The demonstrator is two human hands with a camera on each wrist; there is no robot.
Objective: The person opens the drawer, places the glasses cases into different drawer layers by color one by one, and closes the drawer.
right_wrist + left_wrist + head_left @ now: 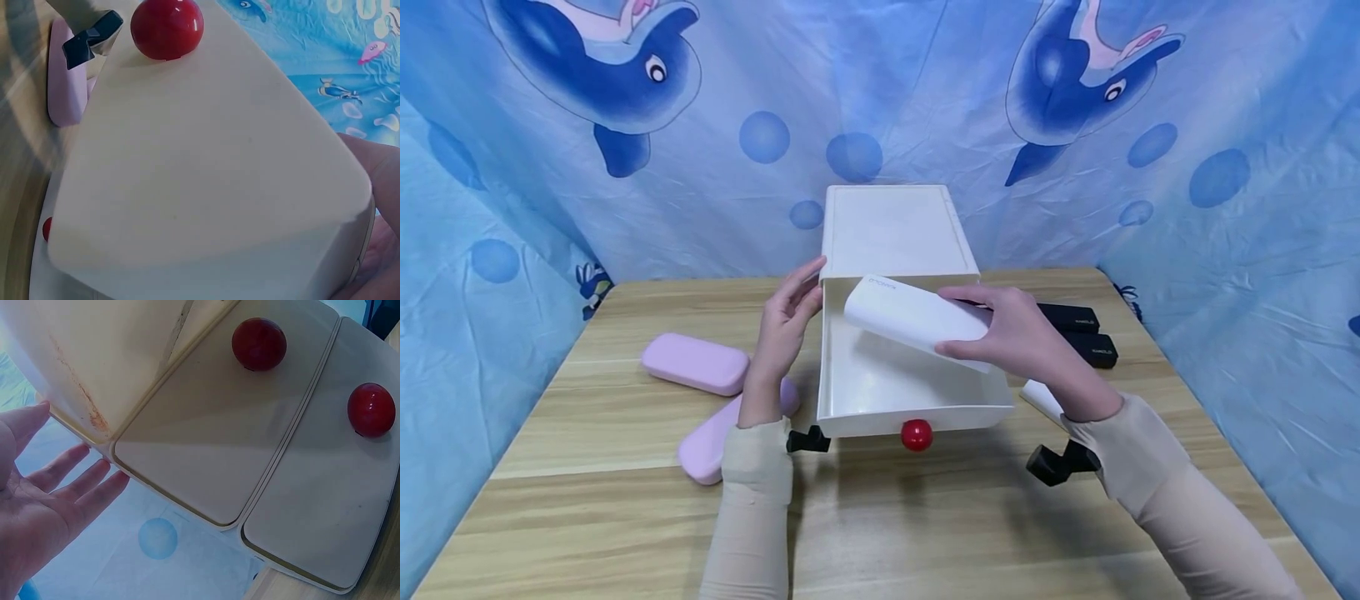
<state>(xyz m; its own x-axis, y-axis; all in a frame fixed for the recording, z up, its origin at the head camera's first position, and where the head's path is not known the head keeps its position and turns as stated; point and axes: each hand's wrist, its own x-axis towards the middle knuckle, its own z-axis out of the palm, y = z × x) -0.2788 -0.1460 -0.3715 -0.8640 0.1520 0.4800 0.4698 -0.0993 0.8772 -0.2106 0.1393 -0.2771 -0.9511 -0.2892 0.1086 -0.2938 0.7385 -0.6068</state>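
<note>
My right hand (1018,337) grips one end of a white glasses case (906,315), thumb on the near side and fingers on the far side. The case is tilted above the pulled-out top drawer (865,423) of a white cabinet (895,229). A red knob (917,435) is on the drawer's front. My left hand (781,329) touches the cabinet's left side, and its fingers (94,481) look extended along the edge in the left wrist view. In the right wrist view, the drawer front (206,156) fills the middle and my right hand shows only partly.
Two lilac glasses cases (696,364) lie left of the cabinet, one partly behind my left wrist. On the right are two black cases (1071,317) and another white case (1042,400), partly hidden by my arm. Lower drawers with red knobs (371,410) are closed. A blue curtain (760,225) stands behind.
</note>
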